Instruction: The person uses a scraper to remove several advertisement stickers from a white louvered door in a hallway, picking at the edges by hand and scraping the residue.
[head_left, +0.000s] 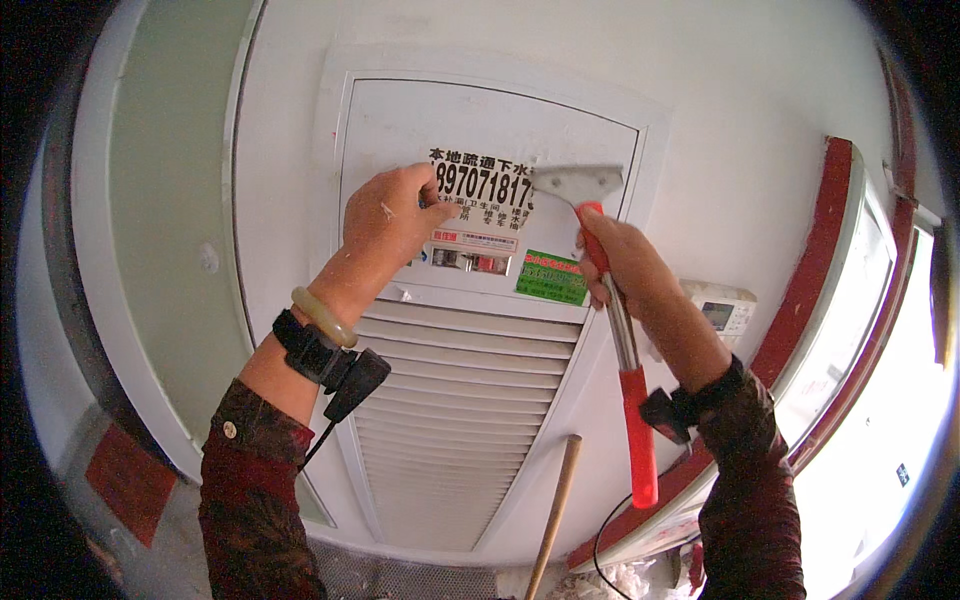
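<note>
My right hand (626, 259) grips the upper red grip of a long-handled scraper (619, 322). Its wide metal head lies at the right edge of a white printed sticker (480, 187) on a white door panel (397, 112). At the sticker's left edge is my left hand (401, 214), thumb and forefinger bent towards each other; whether they pinch a bit of it, I cannot tell. Below are a small red and white sticker (472, 251) and a green sticker (551, 277), both bearing writing. A small scrap clings to the back of my left hand.
A louvred grille (457, 390) fills the lower part of the white door. To the right are a wall-mounted control unit with a small display (720, 311) and a red-edged window frame (802, 262). A wooden pole (555, 510) leans below; rubble (626, 581) lies near the floor.
</note>
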